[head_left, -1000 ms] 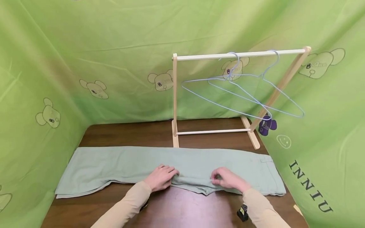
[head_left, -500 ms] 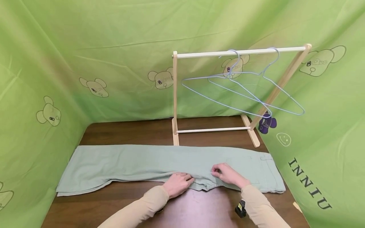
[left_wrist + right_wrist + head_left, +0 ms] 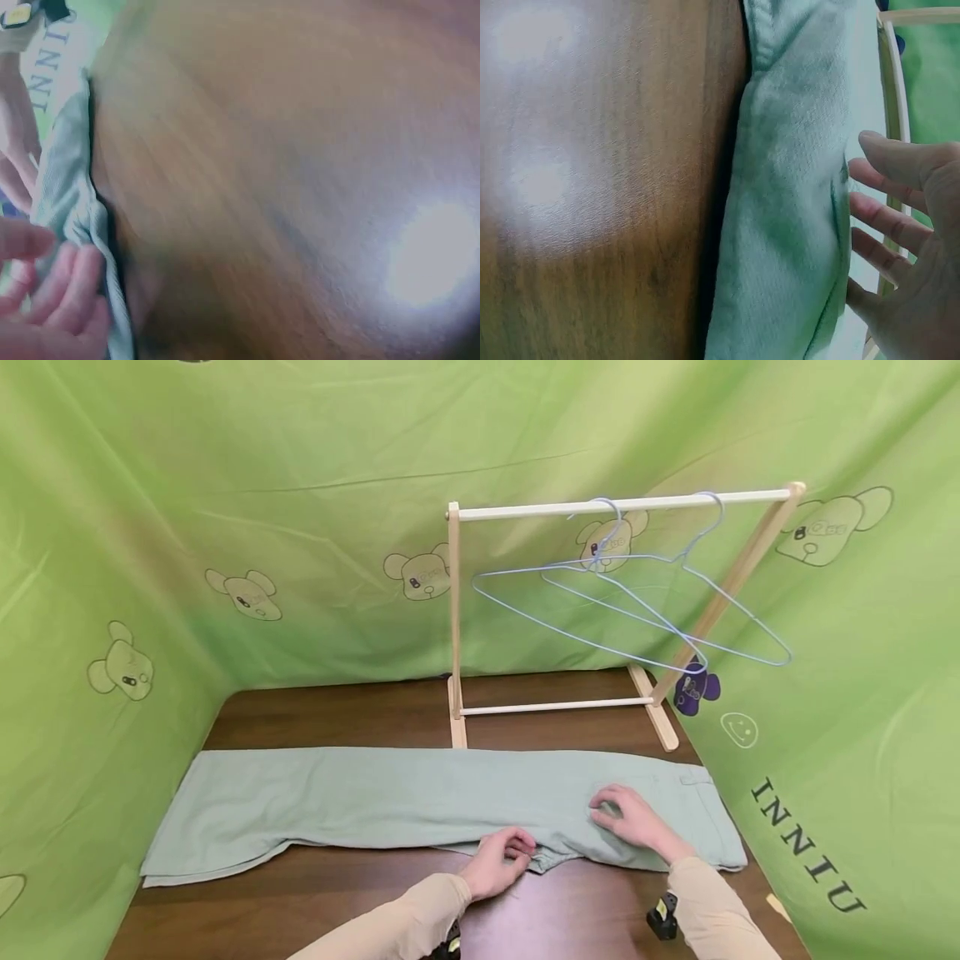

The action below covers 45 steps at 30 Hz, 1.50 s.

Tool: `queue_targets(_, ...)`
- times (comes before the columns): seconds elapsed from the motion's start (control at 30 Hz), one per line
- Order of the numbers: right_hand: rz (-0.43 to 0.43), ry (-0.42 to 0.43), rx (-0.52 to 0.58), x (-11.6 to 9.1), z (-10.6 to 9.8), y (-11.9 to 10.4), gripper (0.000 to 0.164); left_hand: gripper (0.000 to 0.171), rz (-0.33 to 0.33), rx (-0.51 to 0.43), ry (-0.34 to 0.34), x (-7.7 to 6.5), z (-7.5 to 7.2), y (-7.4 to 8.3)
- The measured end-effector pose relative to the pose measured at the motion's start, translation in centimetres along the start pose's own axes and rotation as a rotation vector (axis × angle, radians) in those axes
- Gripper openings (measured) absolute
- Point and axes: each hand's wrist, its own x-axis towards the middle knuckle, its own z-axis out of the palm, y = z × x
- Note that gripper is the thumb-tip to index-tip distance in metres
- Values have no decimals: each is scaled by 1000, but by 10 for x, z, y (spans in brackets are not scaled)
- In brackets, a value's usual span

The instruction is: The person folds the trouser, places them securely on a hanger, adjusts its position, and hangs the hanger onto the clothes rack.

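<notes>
Pale green trousers [image 3: 360, 793], folded lengthwise, lie flat across the table with the waistband [image 3: 716, 814] at the right and the leg hems at the left. My left hand [image 3: 497, 862] is at the near edge, by the crotch fold. In the left wrist view its fingers [image 3: 75, 289] are loosely bent against the cloth, with the thumb apart from them. Over the upper part of the trousers is my right hand [image 3: 630, 818]. Its fingers [image 3: 892, 225] are spread and relaxed beside the cloth in the right wrist view, pinching nothing.
Behind the trousers stands a wooden rack [image 3: 455, 610] with a white top bar. Two thin lavender wire hangers [image 3: 570, 631] hang from it. Green printed fabric [image 3: 300, 527] walls in the brown table [image 3: 337, 718] at the back and sides.
My left hand has moved right along the near edge to the crotch fold, and the edge there lies smoother. My right hand has shifted right, toward the waistband, and its fingers have loosened.
</notes>
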Motion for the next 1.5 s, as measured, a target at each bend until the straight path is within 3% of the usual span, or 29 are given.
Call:
queue_targets(0.1, 7, -20, 10, -2, -2, 2, 5, 14, -42, -45, 85, 0, 4, 7)
queue_targets(0.2, 13, -41, 15, -3, -3, 1, 7, 16, -107, -55, 108, 0, 8, 14)
queue_targets(0.3, 23, -68, 29, -3, -4, 0, 9, 18, -218, -153, 135, 1, 10, 19)
queue_targets(0.4, 37, -98, 41, -3, -4, 0, 13, 18, -310, -311, 156, 4, 13, 20)
queue_targets(0.57, 54, -125, 37, -3, -3, 1, 16, 28, -401, -593, 76, 6, 17, 14)
queue_targets(0.7, 59, -140, 41, -2, -4, 1, 18, 34, -410, -673, 22, 6, 21, 12)
queue_targets(0.83, 68, -159, 44, -1, -4, 1, 19, 33, -384, -653, 52, 5, 23, 14)
queue_targets(0.9, 73, -165, 45, 0, -4, 2, 19, 29, -385, -617, 103, 5, 24, 14)
queue_targets(1.07, 78, -169, 51, -1, -3, 3, 19, 19, -452, -555, 212, 8, 21, 14)
queue_targets(1.13, 78, -171, 54, -1, -3, 3, 19, 20, -459, -571, 218, 7, 19, 16)
queue_targets(1.23, 75, -175, 55, -1, -4, 4, 20, 27, -419, -546, 205, 3, 20, 20)
queue_targets(1.5, 74, -189, 56, 0, -8, 3, 19, 27, -256, -172, 132, -10, 22, 19)
